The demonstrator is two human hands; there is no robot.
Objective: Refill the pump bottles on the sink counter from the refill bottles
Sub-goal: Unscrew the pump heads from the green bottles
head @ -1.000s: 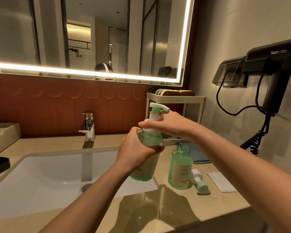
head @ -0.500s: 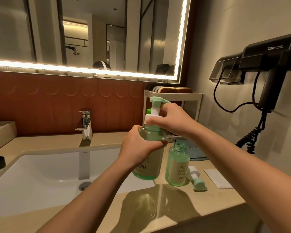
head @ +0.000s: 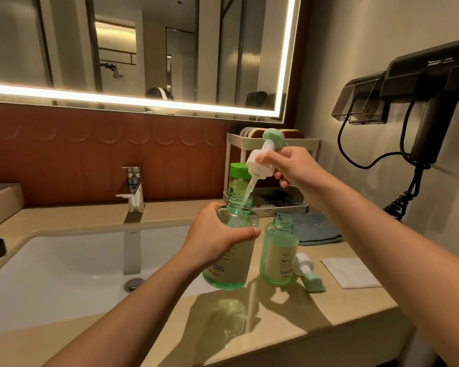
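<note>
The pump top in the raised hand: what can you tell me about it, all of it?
The pump top looks like plastic: a pale green nozzle head, a white ribbed collar and a thin, pale dip tube. It is unscrewed and tilted, head up and to the right. The right hand pinches it at the collar. Its tube slants down into the open neck of the green bottle gripped by the left hand, so it is not fully out.
</note>
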